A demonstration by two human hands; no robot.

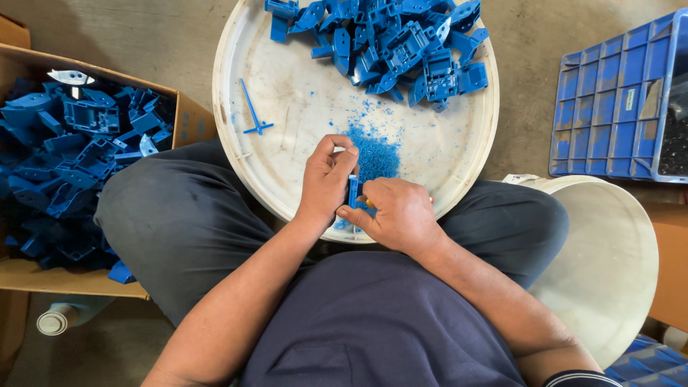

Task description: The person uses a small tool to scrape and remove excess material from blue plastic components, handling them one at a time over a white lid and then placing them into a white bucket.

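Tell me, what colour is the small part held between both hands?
Blue part, seen in the head view.

Bare grey concrete floor [129, 36] under even daylight, with a brown cardboard box [188, 115] at the left edge, a blue plastic crate [609, 115] at the upper right, and a white bucket [609, 272] at the right.

An open brown cardboard box [188, 115] at left; a small pale label [629, 99] on the blue crate [609, 107] at right
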